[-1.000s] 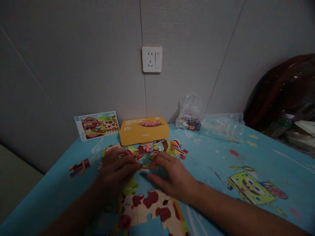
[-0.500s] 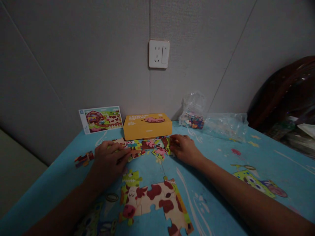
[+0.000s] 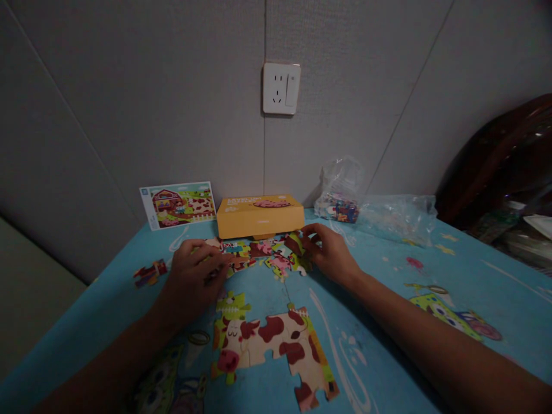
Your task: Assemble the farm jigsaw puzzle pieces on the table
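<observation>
My right hand point(image 3: 330, 253) pinches a brown and green puzzle piece point(image 3: 295, 242) between thumb and fingers, its edge lifted above the other pieces. Loosely bent, my left hand point(image 3: 196, 273) rests at the left end of the loose puzzle pieces point(image 3: 262, 248), with its fingertips near them; its palm hides part of the cloth. Closer to me lies a partly joined cow puzzle point(image 3: 278, 333), with a gap below the cow's body. A few joined pieces point(image 3: 149, 272) lie left of my left hand.
Behind the pieces stands a yellow puzzle box point(image 3: 261, 221) against the wall. A farm picture card point(image 3: 179, 206) leans to its left. Right of the box are a clear bag with pieces inside point(image 3: 340, 207) and a flat clear plastic bag point(image 3: 397, 218). A blue patterned cloth point(image 3: 371, 322) covers the table.
My right hand has lifted a brown and green piece from the right end of the loose pieces. My left hand has stayed nearly in place. The view has shifted slightly.
</observation>
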`<control>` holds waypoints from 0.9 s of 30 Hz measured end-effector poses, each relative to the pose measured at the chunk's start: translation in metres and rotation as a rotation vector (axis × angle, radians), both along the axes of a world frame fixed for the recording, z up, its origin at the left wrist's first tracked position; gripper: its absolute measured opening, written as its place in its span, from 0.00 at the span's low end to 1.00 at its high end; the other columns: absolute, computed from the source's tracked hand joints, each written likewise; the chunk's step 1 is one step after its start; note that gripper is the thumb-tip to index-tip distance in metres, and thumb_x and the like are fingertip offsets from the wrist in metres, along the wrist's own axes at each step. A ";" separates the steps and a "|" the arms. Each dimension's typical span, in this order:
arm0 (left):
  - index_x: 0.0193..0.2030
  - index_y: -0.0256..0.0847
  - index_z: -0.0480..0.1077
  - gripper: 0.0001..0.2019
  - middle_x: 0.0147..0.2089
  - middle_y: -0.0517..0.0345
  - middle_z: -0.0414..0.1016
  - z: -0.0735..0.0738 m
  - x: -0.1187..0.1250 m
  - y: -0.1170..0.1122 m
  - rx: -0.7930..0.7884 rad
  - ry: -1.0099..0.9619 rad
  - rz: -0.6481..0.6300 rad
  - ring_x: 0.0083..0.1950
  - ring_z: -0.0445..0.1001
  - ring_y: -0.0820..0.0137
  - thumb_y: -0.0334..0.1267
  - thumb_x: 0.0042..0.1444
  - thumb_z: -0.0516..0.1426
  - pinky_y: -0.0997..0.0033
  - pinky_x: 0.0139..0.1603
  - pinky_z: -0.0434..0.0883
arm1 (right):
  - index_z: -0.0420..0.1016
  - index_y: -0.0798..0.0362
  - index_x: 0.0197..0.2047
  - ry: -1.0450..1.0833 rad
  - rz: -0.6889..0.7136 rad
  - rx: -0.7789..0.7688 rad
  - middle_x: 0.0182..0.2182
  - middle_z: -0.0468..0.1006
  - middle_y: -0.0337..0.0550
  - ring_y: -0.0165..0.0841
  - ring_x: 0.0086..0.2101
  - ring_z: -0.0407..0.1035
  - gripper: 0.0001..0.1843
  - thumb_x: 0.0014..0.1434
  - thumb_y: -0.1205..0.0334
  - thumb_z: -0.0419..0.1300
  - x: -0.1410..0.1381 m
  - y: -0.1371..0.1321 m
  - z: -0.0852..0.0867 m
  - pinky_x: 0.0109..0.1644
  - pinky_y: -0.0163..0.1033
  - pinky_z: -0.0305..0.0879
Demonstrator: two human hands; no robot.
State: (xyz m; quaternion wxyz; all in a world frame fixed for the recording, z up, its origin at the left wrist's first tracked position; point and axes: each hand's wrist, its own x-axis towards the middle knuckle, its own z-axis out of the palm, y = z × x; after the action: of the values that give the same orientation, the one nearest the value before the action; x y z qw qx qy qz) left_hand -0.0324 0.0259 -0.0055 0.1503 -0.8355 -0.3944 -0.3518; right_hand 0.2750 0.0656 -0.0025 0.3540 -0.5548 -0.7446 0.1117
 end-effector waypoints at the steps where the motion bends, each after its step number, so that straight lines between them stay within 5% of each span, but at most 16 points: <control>1: 0.45 0.42 0.77 0.09 0.40 0.53 0.78 0.001 0.000 -0.001 0.000 0.001 -0.018 0.45 0.66 0.59 0.33 0.61 0.58 0.55 0.48 0.67 | 0.72 0.55 0.42 0.039 0.023 0.017 0.40 0.78 0.49 0.35 0.33 0.72 0.10 0.57 0.70 0.55 -0.001 -0.001 0.000 0.36 0.39 0.65; 10: 0.44 0.42 0.77 0.08 0.39 0.54 0.78 0.004 0.003 -0.002 0.003 -0.033 -0.057 0.47 0.67 0.60 0.34 0.61 0.57 0.57 0.50 0.68 | 0.70 0.54 0.42 0.221 0.069 0.146 0.32 0.74 0.44 0.34 0.33 0.68 0.08 0.59 0.66 0.54 -0.002 -0.008 0.008 0.38 0.41 0.63; 15: 0.63 0.41 0.64 0.25 0.44 0.53 0.78 -0.001 0.008 -0.009 -0.110 -0.072 -0.129 0.53 0.66 0.59 0.41 0.60 0.60 0.58 0.54 0.69 | 0.66 0.51 0.46 0.560 0.355 -0.162 0.31 0.67 0.36 0.29 0.29 0.65 0.11 0.60 0.62 0.58 -0.028 -0.031 0.005 0.33 0.36 0.62; 19: 0.68 0.42 0.56 0.39 0.50 0.49 0.76 -0.008 0.018 -0.020 -0.205 -0.004 -0.275 0.60 0.62 0.55 0.45 0.53 0.66 0.54 0.58 0.68 | 0.66 0.50 0.49 0.496 0.549 -0.268 0.29 0.64 0.34 0.27 0.28 0.60 0.13 0.60 0.66 0.58 -0.054 -0.060 0.003 0.32 0.34 0.61; 23: 0.58 0.43 0.68 0.20 0.47 0.51 0.77 -0.007 0.027 -0.023 -0.143 0.000 -0.358 0.56 0.66 0.59 0.31 0.58 0.61 0.58 0.55 0.70 | 0.66 0.50 0.49 0.361 0.571 -0.196 0.30 0.66 0.35 0.29 0.30 0.62 0.12 0.61 0.65 0.59 -0.056 -0.066 0.005 0.35 0.36 0.63; 27: 0.44 0.42 0.75 0.07 0.39 0.56 0.78 0.000 0.026 -0.017 -0.060 -0.053 -0.317 0.50 0.68 0.64 0.29 0.61 0.58 0.62 0.52 0.70 | 0.68 0.53 0.50 -0.016 0.274 -0.054 0.43 0.72 0.49 0.39 0.42 0.67 0.16 0.59 0.62 0.62 -0.032 -0.044 0.007 0.47 0.46 0.65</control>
State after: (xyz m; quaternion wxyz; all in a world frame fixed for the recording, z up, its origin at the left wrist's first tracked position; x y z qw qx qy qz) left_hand -0.0062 0.0090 -0.0054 0.0573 -0.8818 -0.2719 -0.3810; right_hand 0.2426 0.0219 0.0043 0.3143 -0.4583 -0.8128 0.1745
